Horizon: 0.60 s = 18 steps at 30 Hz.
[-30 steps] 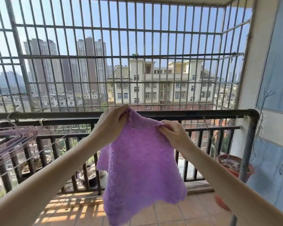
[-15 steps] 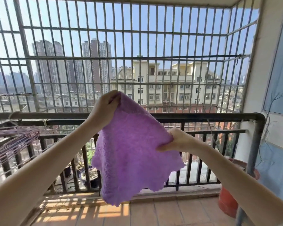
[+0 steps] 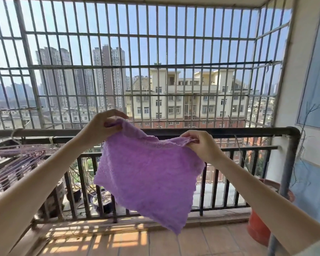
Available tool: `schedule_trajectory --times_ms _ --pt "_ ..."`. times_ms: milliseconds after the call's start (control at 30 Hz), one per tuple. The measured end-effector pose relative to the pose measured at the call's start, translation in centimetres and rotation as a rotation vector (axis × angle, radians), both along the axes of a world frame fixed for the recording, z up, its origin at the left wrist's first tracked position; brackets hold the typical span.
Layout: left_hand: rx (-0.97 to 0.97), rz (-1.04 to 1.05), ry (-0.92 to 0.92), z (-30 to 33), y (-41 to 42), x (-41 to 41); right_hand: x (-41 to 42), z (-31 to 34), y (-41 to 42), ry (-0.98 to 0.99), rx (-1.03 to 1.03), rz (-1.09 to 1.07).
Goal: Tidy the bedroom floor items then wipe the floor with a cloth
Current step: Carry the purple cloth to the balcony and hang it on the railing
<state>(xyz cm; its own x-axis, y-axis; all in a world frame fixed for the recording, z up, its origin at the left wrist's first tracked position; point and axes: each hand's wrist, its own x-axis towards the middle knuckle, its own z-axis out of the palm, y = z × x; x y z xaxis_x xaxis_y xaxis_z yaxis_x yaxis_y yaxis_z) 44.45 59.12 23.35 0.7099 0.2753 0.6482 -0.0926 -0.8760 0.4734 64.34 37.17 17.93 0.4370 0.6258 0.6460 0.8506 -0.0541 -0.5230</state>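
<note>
Purple and fuzzy, the cloth (image 3: pixel 148 174) hangs in the air in front of the balcony railing (image 3: pixel 229 131), stretched between two raised hands. The left hand (image 3: pixel 102 126) pinches the cloth's upper left corner, with the thumb and curled fingers closed on a small bunch of fabric and the forefinger reaching out over the top. The right hand (image 3: pixel 201 145) grips the upper right corner lower down, its fingers folded over the edge and the thumb underneath. The two hands are apart, so the top edge of the cloth sags slightly between them and slopes down towards the right. Below that edge the cloth falls freely, and its lowest corner points down at the tiled floor (image 3: pixel 155 244) without touching it.

Behind the cloth, dark bars of the railing stand upright, and a metal window grille (image 3: pixel 155 52) rises above it. A bundle of pinkish hangers (image 3: pixel 13 163) sits on the left by the railing. A red flowerpot (image 3: pixel 257 224) stands on the floor at the right, near the railing's corner post. Potted plants (image 3: pixel 100 198) show through the bars, low on the left.
</note>
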Motion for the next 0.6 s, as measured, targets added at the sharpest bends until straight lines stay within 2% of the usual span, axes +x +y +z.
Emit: schedule_trajectory --times_ms 100,200,300,467,600 --pt "0.112 0.084 -0.003 -1.0 1.8 0.1 -0.1 0.1 0.2 -0.067 0.034 -0.073" --pt "0.145 0.134 -0.017 -1.9 2.8 0.1 0.0 0.2 0.1 -0.124 0.068 -0.118" --pt "0.165 0.101 -0.049 -2.8 2.6 -0.1 0.2 0.5 0.0 -0.256 0.083 -0.151" --pt "0.331 0.073 -0.070 -3.6 3.0 -0.2 0.7 0.6 0.4 -0.389 0.067 -0.207" --pt "0.306 0.048 -0.098 -4.0 2.7 -0.4 1.0 1.1 0.5 -0.442 0.041 -0.218"
